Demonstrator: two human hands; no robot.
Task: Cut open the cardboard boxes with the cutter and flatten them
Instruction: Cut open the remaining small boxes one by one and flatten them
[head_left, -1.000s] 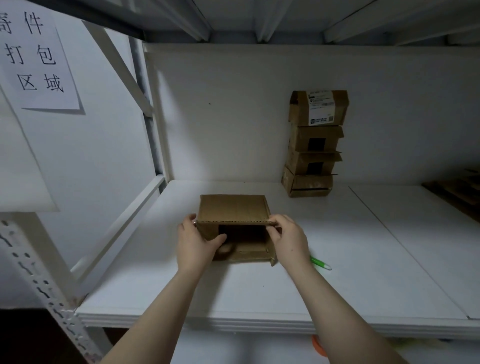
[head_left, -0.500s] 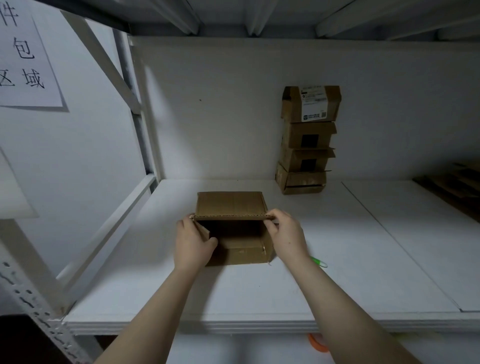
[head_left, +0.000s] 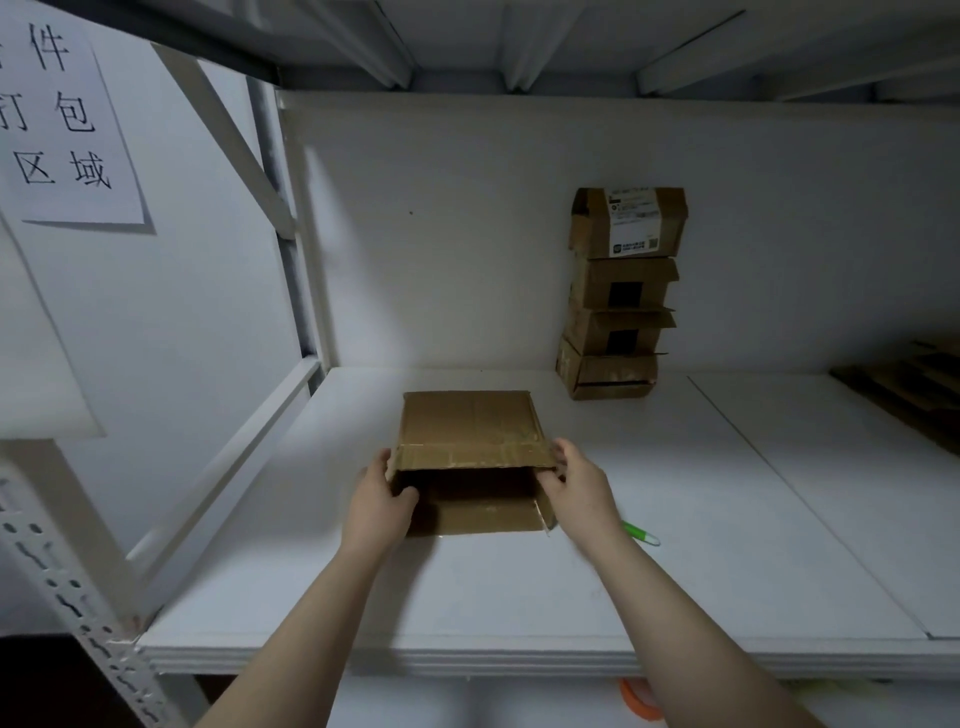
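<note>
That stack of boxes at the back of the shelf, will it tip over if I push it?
Probably. The stack is tall and narrow, four boxes with uneven edges, so a sideways push likely topples it. Dark gaps under loose flaps suggest they are empty, so probably light and quick to slide on the smooth shelf.

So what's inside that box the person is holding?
The open front of the box shows only bare cardboard floor. Deeper in, it is dark under the top panel, and the left hand covers one corner.

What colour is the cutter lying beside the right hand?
Green cutter with a white tip; head view.
</note>
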